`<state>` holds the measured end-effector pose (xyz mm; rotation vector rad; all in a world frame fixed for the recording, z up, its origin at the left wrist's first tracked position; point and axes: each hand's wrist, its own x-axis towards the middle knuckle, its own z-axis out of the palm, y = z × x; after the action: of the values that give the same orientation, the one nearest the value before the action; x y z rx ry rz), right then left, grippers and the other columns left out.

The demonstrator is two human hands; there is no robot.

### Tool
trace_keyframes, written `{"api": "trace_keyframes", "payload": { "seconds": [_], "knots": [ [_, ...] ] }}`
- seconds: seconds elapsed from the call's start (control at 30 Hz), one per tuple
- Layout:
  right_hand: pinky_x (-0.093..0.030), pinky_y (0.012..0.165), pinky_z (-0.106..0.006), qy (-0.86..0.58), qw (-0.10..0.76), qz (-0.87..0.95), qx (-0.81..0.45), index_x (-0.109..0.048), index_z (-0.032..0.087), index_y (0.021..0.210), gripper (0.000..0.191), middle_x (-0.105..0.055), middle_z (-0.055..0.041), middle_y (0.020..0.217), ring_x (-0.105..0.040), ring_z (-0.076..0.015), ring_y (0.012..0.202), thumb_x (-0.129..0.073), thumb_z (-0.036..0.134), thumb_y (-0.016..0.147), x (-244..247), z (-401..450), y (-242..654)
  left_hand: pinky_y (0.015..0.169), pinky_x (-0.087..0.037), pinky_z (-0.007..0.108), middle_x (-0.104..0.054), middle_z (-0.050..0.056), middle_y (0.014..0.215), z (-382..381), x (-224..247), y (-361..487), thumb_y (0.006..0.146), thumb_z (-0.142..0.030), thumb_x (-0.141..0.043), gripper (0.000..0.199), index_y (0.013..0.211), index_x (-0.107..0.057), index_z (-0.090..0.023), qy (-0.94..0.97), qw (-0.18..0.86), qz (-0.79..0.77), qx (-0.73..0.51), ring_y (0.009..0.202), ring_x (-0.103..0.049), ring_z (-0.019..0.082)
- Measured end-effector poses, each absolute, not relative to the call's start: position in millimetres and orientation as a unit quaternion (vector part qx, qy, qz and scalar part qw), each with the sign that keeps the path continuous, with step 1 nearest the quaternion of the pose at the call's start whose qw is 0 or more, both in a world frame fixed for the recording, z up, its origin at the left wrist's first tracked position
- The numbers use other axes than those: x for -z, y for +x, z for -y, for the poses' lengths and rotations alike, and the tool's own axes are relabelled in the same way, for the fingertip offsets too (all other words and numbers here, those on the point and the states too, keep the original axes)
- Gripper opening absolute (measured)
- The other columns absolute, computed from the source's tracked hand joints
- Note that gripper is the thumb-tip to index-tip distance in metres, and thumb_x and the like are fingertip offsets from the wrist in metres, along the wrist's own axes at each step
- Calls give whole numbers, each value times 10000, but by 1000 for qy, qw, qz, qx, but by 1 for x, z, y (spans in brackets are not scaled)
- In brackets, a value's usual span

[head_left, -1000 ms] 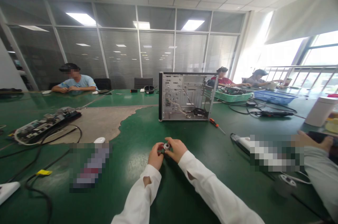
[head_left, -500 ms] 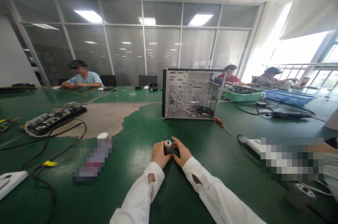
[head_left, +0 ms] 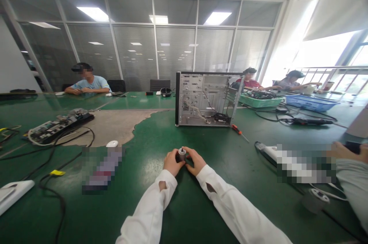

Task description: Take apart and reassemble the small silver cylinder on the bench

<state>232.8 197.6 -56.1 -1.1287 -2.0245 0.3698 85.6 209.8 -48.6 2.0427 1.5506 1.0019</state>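
A small grey cylindrical motor (head_left: 182, 155) with a short shaft on top stands upright between my hands, low over the green table. My left hand (head_left: 171, 164) is closed around its left side, thumb at the front. From the right, my right hand (head_left: 196, 161) grips it too, its index finger at the top rim and its thumb near the base. Fingers cover part of the motor's body. Beyond the hands is an opened computer case (head_left: 207, 98) on its edge, with an orange-handled screwdriver (head_left: 237, 129) at its lower right corner.
To the left lie a circuit-board assembly (head_left: 60, 126), black cables and a white round object (head_left: 112, 144). A larger metal cylinder (head_left: 315, 200) and a co-worker's arm (head_left: 352, 179) are at right. Green (head_left: 260, 100) and blue baskets (head_left: 312, 103) stand farther back. Several people sit around the table.
My right hand's fingers have closed in on the motor; the index finger now reaches its top rim. The view has shifted slightly. The co-worker's arm at right has come farther into view.
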Motion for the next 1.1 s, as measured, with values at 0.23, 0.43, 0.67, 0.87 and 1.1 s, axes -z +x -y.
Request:
{"api": "trace_keyframes", "payload": {
  "seconds": [0.23, 0.43, 0.67, 0.87, 1.1],
  "knots": [
    [-428, 759, -310, -442, 382, 798, -148, -347, 273, 1170, 692, -457, -43, 1085, -529, -139, 771, -519, 52, 537, 54, -197, 233, 764, -366, 310, -611, 38, 860, -209, 46, 84, 510, -132, -662, 382, 878, -573, -186, 712, 233, -537, -388, 842, -525, 198],
    [-437, 757, -311, -410, 434, 785, -166, -325, 232, 1169, 712, -445, -60, 1101, -520, -140, 794, -559, 81, 514, 56, -200, 233, 786, -377, 329, -632, 72, 884, -208, 43, 82, 537, -167, -654, 362, 895, -605, -149, 711, 338, -463, -407, 849, -547, 216],
    [-458, 696, -306, -433, 446, 745, -241, -294, 247, 1143, 748, -455, -47, 1064, -542, -129, 762, -608, 98, 480, 52, -201, 239, 804, -378, 333, -635, 84, 913, -210, 41, 83, 539, -191, -666, 427, 953, -579, -136, 654, 455, -404, -449, 871, -559, 212],
    [-460, 674, -307, -447, 457, 723, -262, -278, 234, 1119, 747, -456, -49, 1035, -550, -126, 739, -641, 128, 475, 54, -201, 241, 723, -410, 312, -653, 60, 740, -211, 36, 81, 566, -273, -649, 392, 918, -564, -120, 560, 555, -395, -471, 688, -591, 173],
    [-464, 627, -301, -434, 480, 707, -284, -251, 243, 1126, 764, -450, -61, 1060, -551, -125, 716, -648, 144, 481, 52, -198, 236, 686, -418, 319, -653, 74, 719, -209, 38, 89, 574, -347, -634, 403, 892, -569, -108, 494, 641, -342, -478, 678, -602, 199]
  ]
}}
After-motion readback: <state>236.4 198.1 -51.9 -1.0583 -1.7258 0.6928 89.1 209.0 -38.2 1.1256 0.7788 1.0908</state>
